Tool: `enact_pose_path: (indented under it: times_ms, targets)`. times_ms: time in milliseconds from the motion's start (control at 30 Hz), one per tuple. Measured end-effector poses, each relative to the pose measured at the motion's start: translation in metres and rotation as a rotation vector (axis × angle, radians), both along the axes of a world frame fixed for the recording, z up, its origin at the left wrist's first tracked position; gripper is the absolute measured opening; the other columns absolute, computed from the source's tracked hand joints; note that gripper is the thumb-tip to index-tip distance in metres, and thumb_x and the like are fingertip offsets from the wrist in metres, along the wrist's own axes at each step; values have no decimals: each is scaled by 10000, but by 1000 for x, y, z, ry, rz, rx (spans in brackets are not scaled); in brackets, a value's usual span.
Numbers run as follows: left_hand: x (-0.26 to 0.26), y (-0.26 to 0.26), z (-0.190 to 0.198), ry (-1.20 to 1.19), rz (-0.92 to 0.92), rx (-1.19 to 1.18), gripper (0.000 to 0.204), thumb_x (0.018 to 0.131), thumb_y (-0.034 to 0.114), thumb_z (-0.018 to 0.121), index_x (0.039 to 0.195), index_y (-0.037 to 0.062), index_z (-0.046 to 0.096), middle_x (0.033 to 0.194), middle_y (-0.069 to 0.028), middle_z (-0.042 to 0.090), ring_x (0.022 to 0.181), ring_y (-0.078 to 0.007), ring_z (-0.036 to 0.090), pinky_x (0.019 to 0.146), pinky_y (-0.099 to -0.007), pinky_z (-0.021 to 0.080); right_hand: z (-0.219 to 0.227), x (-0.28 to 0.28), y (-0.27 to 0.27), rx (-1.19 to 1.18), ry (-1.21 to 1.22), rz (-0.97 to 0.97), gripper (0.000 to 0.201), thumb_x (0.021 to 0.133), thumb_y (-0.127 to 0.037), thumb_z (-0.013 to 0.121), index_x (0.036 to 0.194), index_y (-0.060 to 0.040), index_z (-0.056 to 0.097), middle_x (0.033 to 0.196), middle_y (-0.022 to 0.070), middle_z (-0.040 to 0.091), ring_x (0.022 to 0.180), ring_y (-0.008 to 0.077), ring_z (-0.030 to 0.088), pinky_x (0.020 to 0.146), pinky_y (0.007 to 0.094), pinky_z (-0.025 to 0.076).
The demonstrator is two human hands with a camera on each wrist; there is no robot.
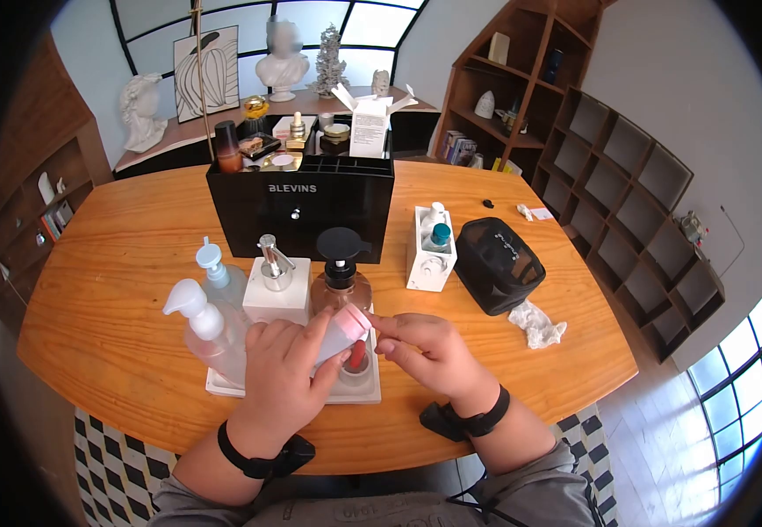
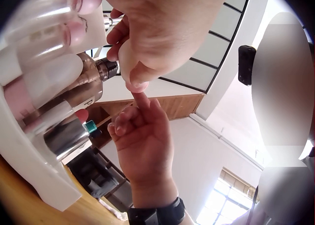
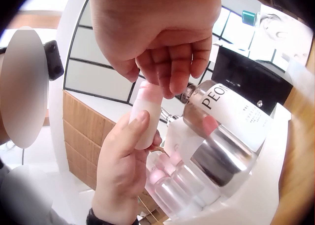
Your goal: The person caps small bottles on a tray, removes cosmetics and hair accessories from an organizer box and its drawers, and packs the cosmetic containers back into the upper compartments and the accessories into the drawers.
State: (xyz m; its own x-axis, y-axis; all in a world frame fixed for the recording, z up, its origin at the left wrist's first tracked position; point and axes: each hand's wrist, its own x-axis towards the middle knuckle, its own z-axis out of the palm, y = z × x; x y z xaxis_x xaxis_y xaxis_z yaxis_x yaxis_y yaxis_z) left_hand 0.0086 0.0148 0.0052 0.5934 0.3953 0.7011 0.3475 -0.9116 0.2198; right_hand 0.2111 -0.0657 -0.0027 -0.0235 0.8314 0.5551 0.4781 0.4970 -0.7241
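Left hand (image 1: 284,367) fingers of mine grip the bottle (image 1: 337,339), its long axis slanting toward my right hand (image 1: 434,351). Its pink cap (image 1: 356,321) meets my right index finger, those fingers loosely open.

This looks like a room in a home. I see a big wooden counter (image 1: 100,263) with pump bottles and a black makeup box (image 1: 298,211) on it. White head statues (image 1: 142,114) and a line drawing (image 1: 207,75) sit by the window (image 1: 372,25). Wooden shelves (image 1: 506,75) hold books (image 1: 458,147).
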Motion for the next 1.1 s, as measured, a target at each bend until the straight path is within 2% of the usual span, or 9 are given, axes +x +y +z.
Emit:
enact_pose_path:
  times_ms: [233,367,433,533,633,733,900,1033,1100]
  targets:
    - [1,0,-2,-9,-13,-1,448,739,139,732,1152,32,595,858,-91,607,806,-292,546,795,-422,362,13,-4,-4,76,-239,-68,244,836,-85,661,1069,-18,686,667,121,594,617,286,578,598,367,444]
    - [3,0,-2,39,-83,20,437,736,162,730,1130,33,591,814,-73,600,798,-259,558,796,-425,362,12,3,-4,120,-287,-50,215,833,-75,657,1026,15,683,679,107,593,650,277,565,613,331,438]
    - [3,-1,-3,64,-136,43,440,730,157,731,1131,40,591,823,-66,599,811,-252,554,802,-426,363,10,4,-4,121,-276,-134,179,804,-138,713,944,-34,673,742,113,635,677,273,609,623,361,466]
    - [3,-3,-2,69,-202,68,436,715,145,735,1115,56,587,847,-55,600,841,-242,547,812,-425,363,16,-7,-7,59,-48,-135,261,790,-151,736,1005,-41,637,872,125,652,765,284,623,675,362,488]
    - [3,-1,-5,1,-215,37,463,685,119,752,1106,69,567,900,-66,603,874,-263,540,837,-440,360,11,3,-2,-7,-191,27,322,785,-136,743,1061,-49,603,965,137,646,852,305,628,730,361,501]
    - [2,2,-8,-47,-216,25,496,659,93,768,1100,73,542,950,-86,602,899,-295,536,856,-457,359,11,1,-4,-101,-156,47,370,774,-82,754,1100,-21,589,975,123,647,858,267,633,765,331,501]
    - [4,1,-3,-70,-191,75,500,665,84,765,1109,70,536,944,-86,595,919,-302,537,859,-448,362,14,-2,-7,-216,-135,24,389,766,-75,752,1112,-26,581,956,121,647,867,281,644,760,342,504]
    - [2,2,2,-103,-61,35,434,692,76,739,1090,66,567,940,-82,600,923,-288,541,846,-428,362,22,-3,-8,-309,-143,-80,392,768,-26,710,1130,-40,563,946,92,645,907,252,649,784,330,500]
    - [0,4,2,-68,-4,34,386,704,77,727,1064,67,590,933,-78,603,925,-283,542,843,-425,361,12,8,-4,-222,-88,-123,377,781,-22,693,1131,-37,554,955,77,641,921,222,642,793,317,494]
